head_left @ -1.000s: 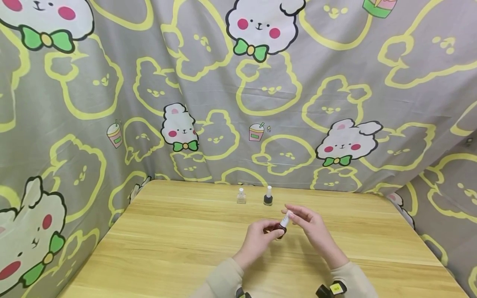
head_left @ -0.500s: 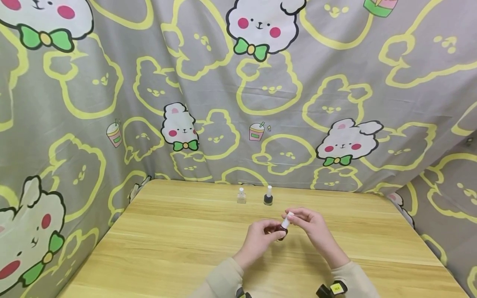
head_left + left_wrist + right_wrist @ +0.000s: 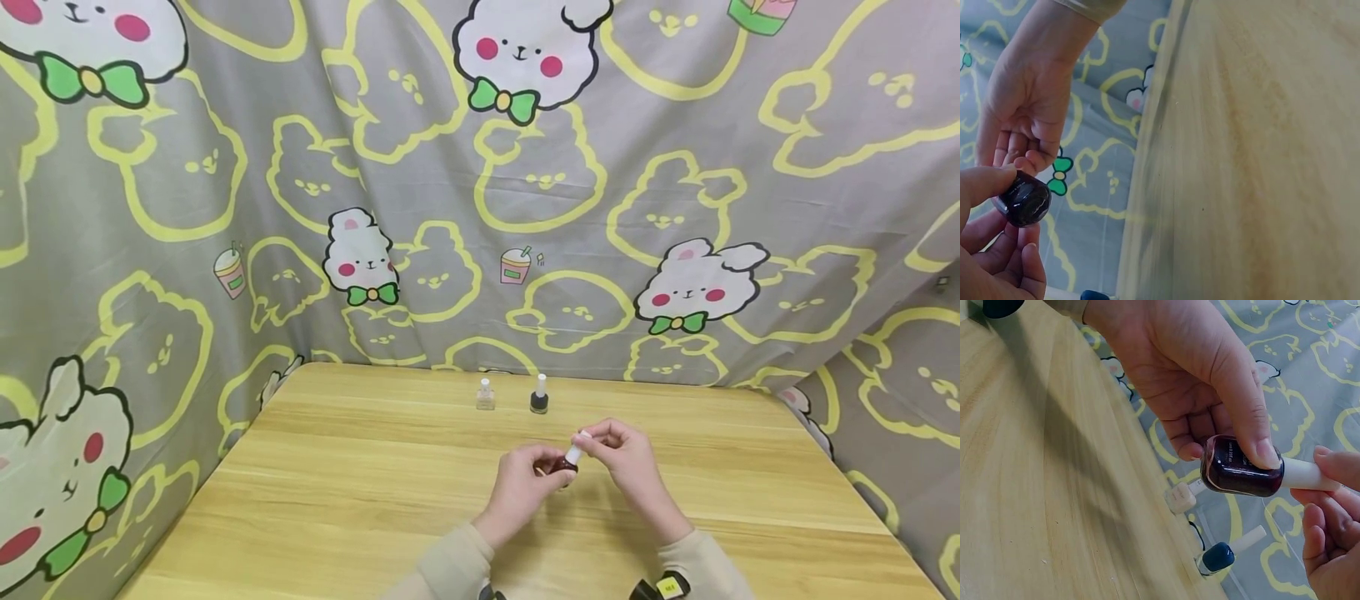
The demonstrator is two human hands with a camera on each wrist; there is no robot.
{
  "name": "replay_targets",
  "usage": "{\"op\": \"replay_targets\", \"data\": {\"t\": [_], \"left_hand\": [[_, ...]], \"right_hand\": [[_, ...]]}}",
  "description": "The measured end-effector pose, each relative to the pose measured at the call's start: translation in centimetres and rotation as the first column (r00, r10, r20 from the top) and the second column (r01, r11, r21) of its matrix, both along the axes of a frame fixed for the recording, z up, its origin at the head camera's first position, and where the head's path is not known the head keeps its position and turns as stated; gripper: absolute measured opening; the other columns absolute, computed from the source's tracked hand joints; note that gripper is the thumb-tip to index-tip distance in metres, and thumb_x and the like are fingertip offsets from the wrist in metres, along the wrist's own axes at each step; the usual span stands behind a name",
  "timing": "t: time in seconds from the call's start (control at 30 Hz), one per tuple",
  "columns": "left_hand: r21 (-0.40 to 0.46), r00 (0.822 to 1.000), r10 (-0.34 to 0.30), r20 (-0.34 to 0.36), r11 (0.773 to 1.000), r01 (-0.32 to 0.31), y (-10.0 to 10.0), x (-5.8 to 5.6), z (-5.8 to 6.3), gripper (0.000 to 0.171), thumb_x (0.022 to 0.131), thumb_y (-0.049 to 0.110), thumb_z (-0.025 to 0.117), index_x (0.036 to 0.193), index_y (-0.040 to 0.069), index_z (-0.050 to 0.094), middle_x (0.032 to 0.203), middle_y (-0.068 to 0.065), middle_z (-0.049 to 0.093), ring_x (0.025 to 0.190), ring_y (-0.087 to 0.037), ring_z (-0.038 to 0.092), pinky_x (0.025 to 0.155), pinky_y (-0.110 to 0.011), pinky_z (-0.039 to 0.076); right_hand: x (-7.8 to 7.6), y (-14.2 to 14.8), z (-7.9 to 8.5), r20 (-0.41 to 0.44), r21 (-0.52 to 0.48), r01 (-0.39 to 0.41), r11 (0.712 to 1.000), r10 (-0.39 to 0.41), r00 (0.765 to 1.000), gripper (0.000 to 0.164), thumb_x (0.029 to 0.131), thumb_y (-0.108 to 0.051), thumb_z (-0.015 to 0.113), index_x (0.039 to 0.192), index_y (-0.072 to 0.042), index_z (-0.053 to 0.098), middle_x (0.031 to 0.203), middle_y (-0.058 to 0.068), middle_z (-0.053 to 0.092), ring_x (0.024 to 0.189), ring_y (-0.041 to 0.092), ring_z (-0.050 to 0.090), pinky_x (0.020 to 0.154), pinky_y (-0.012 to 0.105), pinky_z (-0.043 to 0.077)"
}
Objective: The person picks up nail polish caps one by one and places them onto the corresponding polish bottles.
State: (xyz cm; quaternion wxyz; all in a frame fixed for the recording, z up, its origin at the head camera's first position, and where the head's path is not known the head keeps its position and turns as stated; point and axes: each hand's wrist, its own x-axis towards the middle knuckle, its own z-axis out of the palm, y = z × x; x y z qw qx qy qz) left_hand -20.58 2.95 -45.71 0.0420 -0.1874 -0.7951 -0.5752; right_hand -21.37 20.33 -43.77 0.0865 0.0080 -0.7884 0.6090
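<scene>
A dark red nail polish bottle (image 3: 1241, 472) with a white cap (image 3: 1304, 474) is held tilted above the table, between both hands. My left hand (image 3: 521, 485) grips the glass body, its thumb lying across the printed side in the right wrist view. With thumb and fingertips my right hand (image 3: 628, 460) pinches the white cap. The cap sits against the bottle's neck. From the left wrist view only the rounded bottom of the bottle (image 3: 1024, 200) shows, and the cap is hidden.
Toward the back of the wooden table (image 3: 360, 467) stand a clear nail polish bottle (image 3: 486, 396) and a dark blue one (image 3: 539, 396), both upright with white caps. A grey cartoon-print curtain (image 3: 435, 192) hangs behind the table and along its sides.
The right fingers have shifted slightly down and left along the cap, now covering more of its end. The bottle tilts a little more. Both standing bottles stay in place.
</scene>
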Motion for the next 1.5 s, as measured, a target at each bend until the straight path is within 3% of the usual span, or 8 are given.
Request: {"op": "replay_targets", "data": {"t": [0.4, 0.93, 1.5], "left_hand": [[-0.013, 1.0, 0.023, -0.019, 1.0, -0.024, 0.0, 0.1, 0.1, 0.021, 0.078, 0.018, 0.081, 0.095, 0.008, 0.074, 0.08, 0.001, 0.07, 0.067, 0.005, 0.054, 0.061, -0.014, 0.049], [-0.021, 0.999, 0.033, -0.033, 0.999, -0.034, -0.4, -0.1, 0.5, 0.022, 0.078, 0.019, 0.081, 0.096, 0.009, 0.074, 0.086, 0.0, 0.071, 0.073, 0.004, 0.055, 0.064, -0.015, 0.049], [0.011, 0.995, 0.091, -0.027, 0.996, -0.091, -2.2, -1.5, 1.6, 0.022, 0.08, 0.021, 0.08, 0.099, 0.011, 0.074, 0.09, -0.002, 0.072, 0.079, -0.001, 0.059, 0.069, -0.018, 0.047]], "right_hand": [[0.1, -0.1, 0.1, 0.007, 0.002, -0.007, 1.0, 0.007, 1.0, 0.027, 0.083, -0.022, 0.077, 0.094, 0.001, 0.067, 0.072, -0.008, 0.07, 0.08, 0.005, 0.064, 0.076, 0.024, 0.049], [0.2, 0.1, 0.5, -0.041, -0.046, -0.101, 0.994, 0.1, 0.994, 0.028, 0.088, -0.017, 0.072, 0.103, 0.005, 0.064, 0.077, -0.013, 0.068, 0.078, 0.004, 0.063, 0.077, 0.023, 0.052], [-0.1, 2.2, 1.9, -0.135, -0.028, -0.098, 0.995, 0.094, 0.986, 0.029, 0.091, -0.012, 0.068, 0.109, 0.01, 0.06, 0.087, -0.015, 0.068, 0.082, 0.002, 0.066, 0.076, 0.02, 0.055]]}}
